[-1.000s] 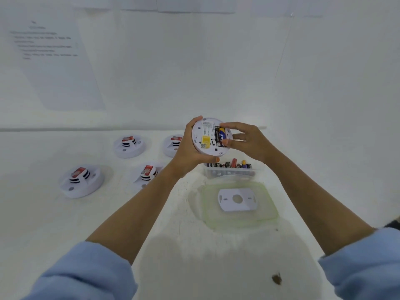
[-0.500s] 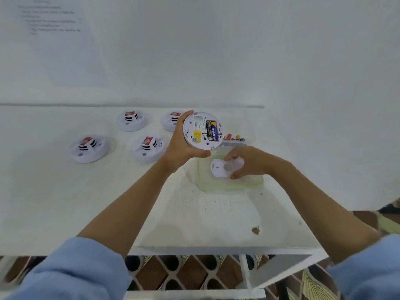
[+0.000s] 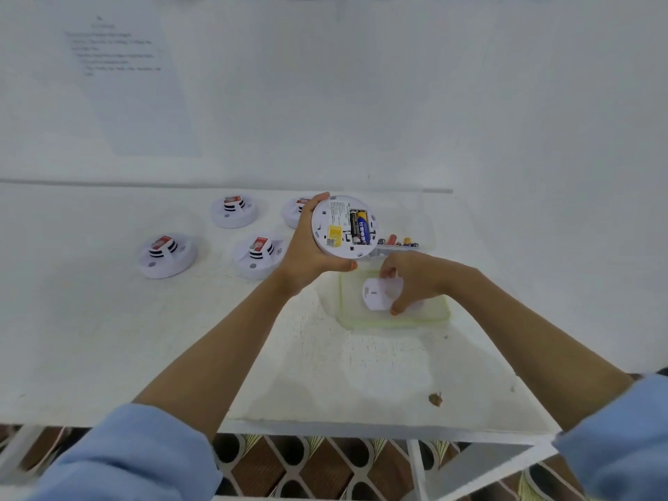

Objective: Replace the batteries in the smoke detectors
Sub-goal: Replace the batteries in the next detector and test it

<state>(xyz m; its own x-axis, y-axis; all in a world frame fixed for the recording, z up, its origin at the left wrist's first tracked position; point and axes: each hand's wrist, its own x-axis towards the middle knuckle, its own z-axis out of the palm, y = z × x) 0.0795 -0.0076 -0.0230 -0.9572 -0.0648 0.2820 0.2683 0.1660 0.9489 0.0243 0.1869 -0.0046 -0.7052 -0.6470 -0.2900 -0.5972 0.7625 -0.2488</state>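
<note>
left hand (image 3: 307, 256) grips smoke detector (image 3: 334, 220) | right hand (image 3: 419, 280) pinches backplate (image 3: 374, 296) | blue battery (image 3: 362, 231) print unreadable

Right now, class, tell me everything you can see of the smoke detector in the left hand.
The smoke detector is a round white plastic disc, held aloft, its underside tilted toward the camera. Its open bay holds two batteries, one black, one blue; a yellow label sits beside them. The left hand grips its rim.
</note>
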